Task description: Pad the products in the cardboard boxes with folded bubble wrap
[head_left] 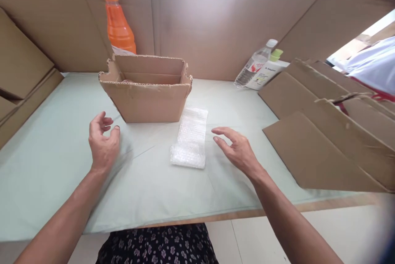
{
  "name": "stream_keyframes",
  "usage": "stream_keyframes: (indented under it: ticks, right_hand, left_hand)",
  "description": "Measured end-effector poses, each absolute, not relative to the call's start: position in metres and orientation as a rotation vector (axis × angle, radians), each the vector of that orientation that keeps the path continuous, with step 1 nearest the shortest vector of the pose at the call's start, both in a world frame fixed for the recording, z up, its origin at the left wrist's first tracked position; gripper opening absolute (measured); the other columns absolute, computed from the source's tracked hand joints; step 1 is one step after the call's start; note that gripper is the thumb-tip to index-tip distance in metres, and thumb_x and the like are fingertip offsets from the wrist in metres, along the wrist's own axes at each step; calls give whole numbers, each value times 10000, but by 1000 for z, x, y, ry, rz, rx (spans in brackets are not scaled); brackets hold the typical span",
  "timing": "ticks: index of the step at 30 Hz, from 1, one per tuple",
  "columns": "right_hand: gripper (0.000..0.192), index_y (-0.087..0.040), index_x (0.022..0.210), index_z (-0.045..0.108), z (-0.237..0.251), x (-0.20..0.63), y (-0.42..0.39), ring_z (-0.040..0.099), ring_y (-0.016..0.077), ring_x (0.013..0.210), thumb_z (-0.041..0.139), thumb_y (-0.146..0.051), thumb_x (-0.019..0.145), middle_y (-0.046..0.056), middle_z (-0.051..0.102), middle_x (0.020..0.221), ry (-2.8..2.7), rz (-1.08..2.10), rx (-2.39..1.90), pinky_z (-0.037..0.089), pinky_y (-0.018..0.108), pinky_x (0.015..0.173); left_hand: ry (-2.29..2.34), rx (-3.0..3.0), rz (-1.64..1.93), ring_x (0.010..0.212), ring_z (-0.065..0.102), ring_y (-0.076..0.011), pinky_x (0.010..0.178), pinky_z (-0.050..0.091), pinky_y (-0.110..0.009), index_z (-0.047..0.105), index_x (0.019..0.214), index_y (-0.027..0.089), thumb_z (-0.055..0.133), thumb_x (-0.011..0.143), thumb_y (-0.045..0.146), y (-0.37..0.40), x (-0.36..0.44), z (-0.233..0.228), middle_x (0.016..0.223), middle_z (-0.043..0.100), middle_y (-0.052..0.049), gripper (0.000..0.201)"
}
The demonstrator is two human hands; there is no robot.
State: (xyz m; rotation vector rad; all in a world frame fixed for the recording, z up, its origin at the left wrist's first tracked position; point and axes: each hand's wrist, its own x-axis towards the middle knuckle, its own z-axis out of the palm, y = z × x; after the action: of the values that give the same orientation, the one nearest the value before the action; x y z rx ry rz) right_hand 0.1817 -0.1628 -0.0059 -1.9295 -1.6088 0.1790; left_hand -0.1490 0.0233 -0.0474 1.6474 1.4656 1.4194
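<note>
Bubble wrap (190, 137) lies flat in the middle of the pale green worktop (46, 165), a folded strip running away from the person, its far end just in front of the right corner of the open cardboard box (146, 89). Right hand (236, 149) hovers just to the right of that strip, palm down, fingers spread and pointing toward it, near but not touching, grip open and holding nothing. Left hand (103, 142) is over on the other side, well apart from the wrap, raised a little off the worktop with fingers loosely curled and thumb up, grip open and empty too; it sits just in front of the box's left corner. Box stands upright with its top flaps open, and something small shows inside at the left, too hidden to tell what. Behind the box an orange bottle (119, 25) stands upright against the cardboard backing. Off to the right at the back, a clear bottle (254, 64) with a white cap leans beside a white bottle (268, 72) with a green cap. Flattened cardboard sheets (324, 149) are stacked along the right side of the worktop, overlapping one another.
</note>
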Motion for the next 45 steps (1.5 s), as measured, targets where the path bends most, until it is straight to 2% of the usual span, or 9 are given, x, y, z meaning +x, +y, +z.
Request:
stream_keyframes:
  ticks: [5, 9, 14, 20, 25, 30, 35, 39, 45]
  right_hand:
    - [324, -199, 1127, 718, -31, 204, -116, 554, 354, 1307, 632, -348, 853, 129, 639, 1384, -1447, 204, -2137, 413, 563, 1101]
    - [327, -125, 1025, 715, -50, 204, -64, 497, 427, 1315, 658, -375, 821, 232, 622, 1341, -1266, 163, -2132, 326, 654, 1108]
    - [168, -176, 866, 650, -52, 195, -37, 653, 250, 1012, 603, -337, 854, 86, 725, 987, -1150, 230, -1881, 499, 462, 992]
    - [337, -207, 921, 587, -5, 181, -69, 643, 103, 658, 699, -516, 848, 1, 703, 887, -1038, 430, -1253, 526, 227, 593]
    - [338, -242, 910, 569, 23, 174, -82, 592, 74, 607, 773, -498, 824, -49, 631, 791, -884, 335, -972, 493, 193, 549]
    - [258, -244, 962, 547, -4, 195, -67, 575, 78, 672, 695, -442, 886, -43, 596, 827, -856, 188, -1068, 490, 204, 622]
    - [236, -207, 1000, 570, -49, 204, -44, 645, 197, 890, 629, -383, 853, 43, 691, 950, -926, 215, -1628, 546, 391, 893]
    - [515, -166, 1242, 598, -55, 203, -51, 553, 362, 1277, 697, -309, 758, 181, 641, 1345, -988, 206, -1843, 380, 612, 1128]
    - [542, -256, 1412, 576, -27, 196, -140, 578, 287, 1317, 555, -251, 870, 86, 613, 1440, -1846, 513, -1769, 478, 532, 1101]
  left_hand:
    - [1209, 2120, 1104, 1138, 629, -275, 1012, 530, -462, 696, 1152, 207, 589, 895, 337, -47, -126, -39, 1167, 699, -93, 307]
    - [1076, 2294, 722, 1306, 528, -395, 1125, 418, -599, 718, 1107, 159, 656, 838, 417, -72, -86, -59, 1276, 669, -181, 378]
    - [1050, 2071, 663, 1418, 451, -384, 1168, 365, -598, 515, 1421, 148, 661, 844, 437, -66, -67, -58, 1455, 560, -198, 662]
    - [857, 1568, 704, 1457, 433, -352, 1207, 327, -523, 305, 1561, 158, 789, 743, 509, -48, -44, -41, 1541, 486, -204, 1013]
    - [547, 1373, 395, 1170, 660, -302, 1052, 481, -432, 667, 1241, 136, 812, 769, 481, -77, -31, -29, 1239, 722, -138, 603]
    - [636, 1247, 267, 1026, 685, -244, 934, 511, -352, 745, 1071, 139, 770, 835, 446, -117, -63, -19, 1101, 760, -105, 389]
    - [826, 934, 440, 946, 676, -208, 835, 546, -322, 440, 1494, 136, 851, 750, 448, -133, -89, -29, 1131, 731, -125, 905]
    - [872, 963, 517, 930, 658, -194, 759, 563, -327, 66, 1645, 245, 802, 810, 449, -144, -103, -38, 1226, 680, -127, 1132]
    - [860, 1081, 342, 860, 658, -156, 887, 511, -351, 685, 1275, 181, 742, 858, 435, -139, -120, -33, 1128, 696, -85, 491]
